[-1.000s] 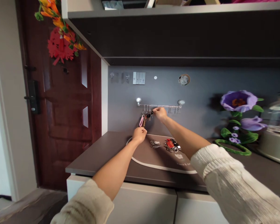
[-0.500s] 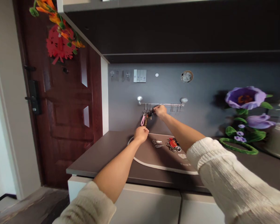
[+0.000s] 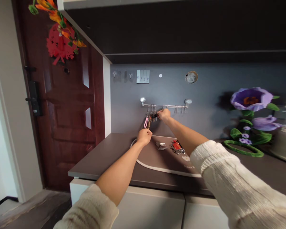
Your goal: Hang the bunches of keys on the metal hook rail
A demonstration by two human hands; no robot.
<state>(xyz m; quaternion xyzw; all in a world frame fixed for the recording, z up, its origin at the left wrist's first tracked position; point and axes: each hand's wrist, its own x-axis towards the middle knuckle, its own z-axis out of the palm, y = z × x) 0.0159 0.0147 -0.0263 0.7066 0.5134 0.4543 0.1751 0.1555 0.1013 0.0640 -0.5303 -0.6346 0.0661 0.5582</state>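
Note:
A clear rail (image 3: pixel 165 106) with small hooks runs along the grey wall. From its left hooks hangs a bunch of keys (image 3: pixel 154 116), together with a pink loop strap (image 3: pixel 146 122) and a dark strap with gold lettering (image 3: pixel 149 123). My left hand (image 3: pixel 144 136) is closed at the lower end of the lettered strap. My right hand (image 3: pixel 164 114) pinches at the right side of the hanging keys, just under the rail; its fingertips partly hide what they grip. Below lie loose keys (image 3: pixel 161 146) and a red key holder (image 3: pixel 177 147) on a brown mat (image 3: pixel 154 162).
The mat rests on a dark countertop (image 3: pixel 92 159) beneath an overhanging cabinet (image 3: pixel 181 31). At right stand purple artificial flowers (image 3: pixel 251 100) and a pale round container (image 3: pixel 283 144). A dark red door (image 3: pixel 69 121) is on the left. Switches (image 3: pixel 143 77) sit above the rail.
My right hand has dropped very slightly relative to the rail, and the dark keys by its fingertips have shifted a little. My left hand stays at the strap's lower end.

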